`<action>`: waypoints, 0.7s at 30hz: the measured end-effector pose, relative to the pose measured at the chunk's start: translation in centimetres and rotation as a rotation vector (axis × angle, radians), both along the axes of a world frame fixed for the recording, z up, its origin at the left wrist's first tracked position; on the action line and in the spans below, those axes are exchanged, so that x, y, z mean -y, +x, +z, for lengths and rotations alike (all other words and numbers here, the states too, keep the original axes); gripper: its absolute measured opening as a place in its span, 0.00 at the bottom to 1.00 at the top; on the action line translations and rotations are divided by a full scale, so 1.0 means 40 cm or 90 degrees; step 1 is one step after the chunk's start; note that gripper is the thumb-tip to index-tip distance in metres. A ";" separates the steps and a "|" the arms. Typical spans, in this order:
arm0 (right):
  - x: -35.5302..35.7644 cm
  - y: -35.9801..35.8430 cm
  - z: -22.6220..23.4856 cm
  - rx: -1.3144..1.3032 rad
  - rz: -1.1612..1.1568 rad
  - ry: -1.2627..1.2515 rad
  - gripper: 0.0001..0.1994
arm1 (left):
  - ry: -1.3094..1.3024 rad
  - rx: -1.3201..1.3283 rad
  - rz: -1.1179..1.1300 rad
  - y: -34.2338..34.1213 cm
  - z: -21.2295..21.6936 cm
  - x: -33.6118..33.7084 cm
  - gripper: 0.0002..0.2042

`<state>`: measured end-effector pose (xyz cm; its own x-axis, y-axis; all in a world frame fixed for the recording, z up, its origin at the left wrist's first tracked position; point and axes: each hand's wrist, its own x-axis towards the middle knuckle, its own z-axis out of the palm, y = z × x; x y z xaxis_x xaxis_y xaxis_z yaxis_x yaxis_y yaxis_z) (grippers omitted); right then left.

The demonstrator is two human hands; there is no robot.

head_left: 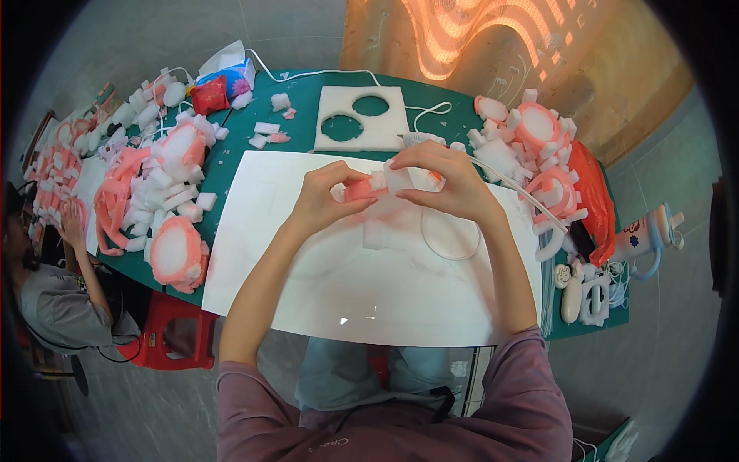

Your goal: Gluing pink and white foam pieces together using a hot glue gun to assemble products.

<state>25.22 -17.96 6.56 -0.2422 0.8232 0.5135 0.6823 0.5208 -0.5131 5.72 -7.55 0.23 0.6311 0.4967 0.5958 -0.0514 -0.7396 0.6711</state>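
Above the glossy white board (308,289), my left hand (323,196) pinches a pink foam piece (357,191) with white foam at its right end. My right hand (453,181) grips a white foam block (398,179) between thumb and fingers, close beside the pink piece; whether the two touch I cannot tell. A second white foam block (376,236) lies on the board just below my hands. Behind my right hand shows a white tool (422,138), possibly a glue gun, mostly hidden. A thin white cable (453,257) loops over the board.
Ahead lies a white foam sheet (362,142) with two round holes. Pink-and-white foam assemblies pile up at left (181,250) and right (539,127), beside a red plastic bag (594,200). A tissue pack (227,68) stands far left. Another person (69,296) works at left near a red stool (178,331).
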 end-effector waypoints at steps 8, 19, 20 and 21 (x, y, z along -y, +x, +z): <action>0.004 0.013 0.004 0.001 0.027 -0.032 0.16 | 0.021 0.014 0.018 0.008 -0.004 0.011 0.12; 0.000 0.003 -0.010 -0.006 0.018 -0.055 0.17 | -0.017 0.037 0.047 0.013 -0.012 0.020 0.10; 0.001 -0.001 -0.010 -0.005 0.008 -0.050 0.17 | -0.021 0.034 0.048 0.013 -0.012 0.019 0.10; 0.001 -0.005 -0.012 -0.005 -0.001 -0.046 0.17 | -0.024 0.031 0.050 0.012 -0.014 0.019 0.10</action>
